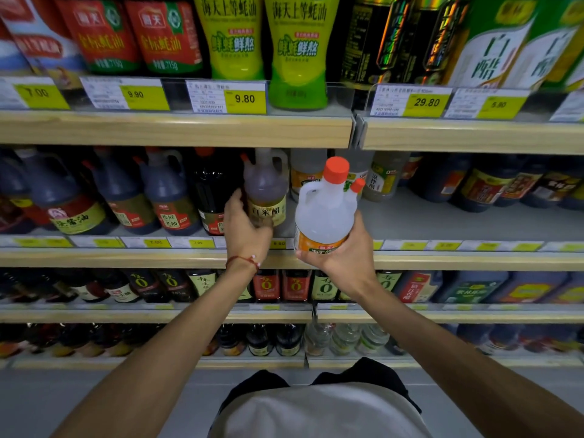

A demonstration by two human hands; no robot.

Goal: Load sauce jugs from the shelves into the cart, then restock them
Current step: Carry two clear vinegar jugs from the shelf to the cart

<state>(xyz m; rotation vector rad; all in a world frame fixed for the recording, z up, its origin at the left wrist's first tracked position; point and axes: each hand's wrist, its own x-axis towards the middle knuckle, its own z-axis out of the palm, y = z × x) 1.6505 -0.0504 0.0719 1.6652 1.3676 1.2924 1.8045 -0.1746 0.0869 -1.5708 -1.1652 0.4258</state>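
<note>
My right hand (343,251) grips a clear vinegar jug (324,210) by its lower body, holding it upright in front of the middle shelf; the jug has an orange cap and an orange label. My left hand (245,226) wraps around the base of a brownish rice-vinegar jug (265,188) that stands on the middle shelf (442,222). A red string bracelet sits on my left wrist. The cart is out of view.
Dark soy sauce jugs (164,197) fill the middle shelf on the left, more dark jugs (483,188) stand at the right. A bare grey stretch of shelf lies right of the clear jug. Green and red oyster sauce bottles (234,36) line the shelf above; small bottles fill the shelves below.
</note>
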